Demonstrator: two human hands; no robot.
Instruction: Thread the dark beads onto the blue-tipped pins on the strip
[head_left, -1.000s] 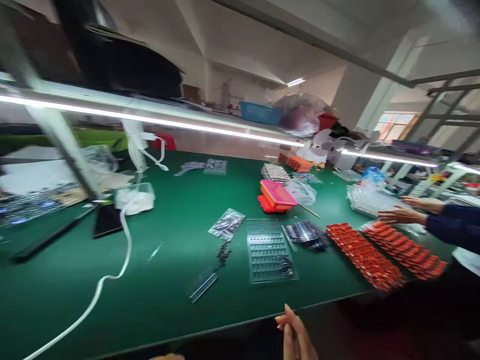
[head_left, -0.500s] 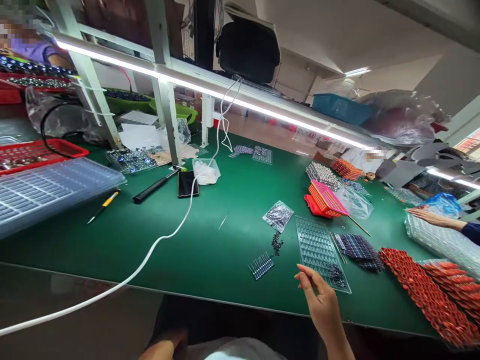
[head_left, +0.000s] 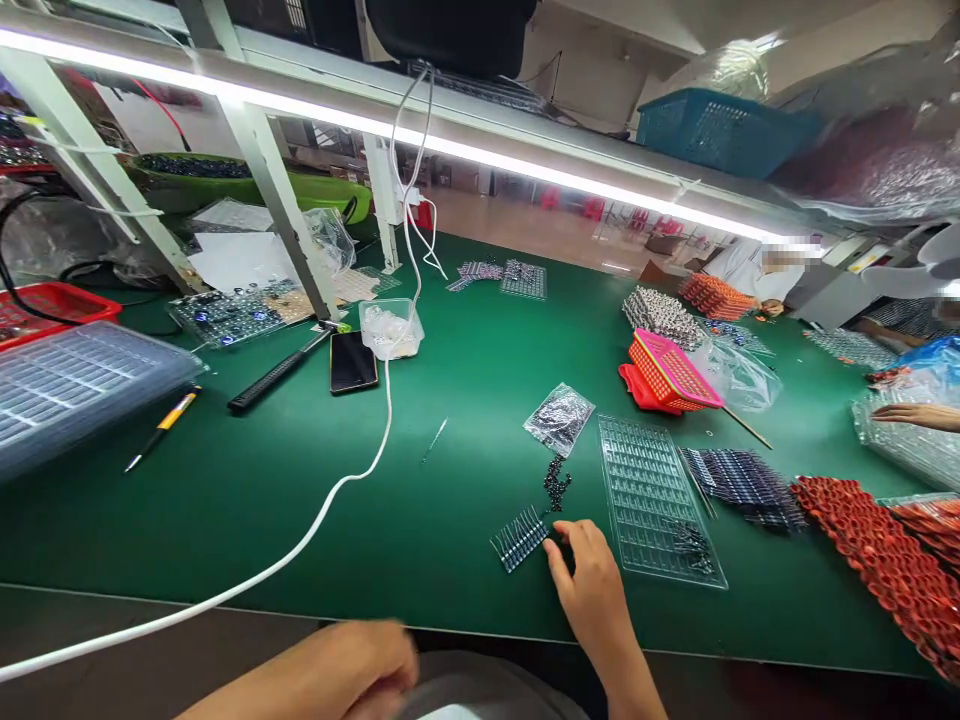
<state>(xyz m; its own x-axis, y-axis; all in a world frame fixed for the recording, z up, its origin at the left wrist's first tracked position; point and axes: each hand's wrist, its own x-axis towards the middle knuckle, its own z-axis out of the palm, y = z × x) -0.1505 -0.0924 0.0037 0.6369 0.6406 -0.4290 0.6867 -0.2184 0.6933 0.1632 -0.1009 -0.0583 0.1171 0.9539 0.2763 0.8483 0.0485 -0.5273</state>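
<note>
My right hand (head_left: 589, 575) is low over the green table, at the right end of a short row of dark beaded pieces with thin wire-like ends (head_left: 519, 540). Its thumb and forefinger tips are slightly apart beside that row, and I see no grip on it. Just above lies a loose heap of small black beads (head_left: 556, 485), below a clear plastic bag of dark small parts (head_left: 559, 420). To the right is a clear ridged tray (head_left: 649, 490) with dark pieces (head_left: 694, 548) at its near end. My left hand (head_left: 379, 655) is blurred at the table's front edge, its fingers hidden.
A white cable (head_left: 330, 510) crosses the table. Leftward lie a phone (head_left: 353, 362), a black-handled tool (head_left: 276, 382), a yellow pen (head_left: 163, 428) and stacked clear trays (head_left: 90, 375). Rightward are a pink basket (head_left: 675, 370), orange-red strands (head_left: 862, 540) and another person's hand (head_left: 919, 415).
My right hand has moved left from beside the clear tray to the row of beaded pieces, its fingertips parting a little. My left hand has come up into view; the camera has shifted.
</note>
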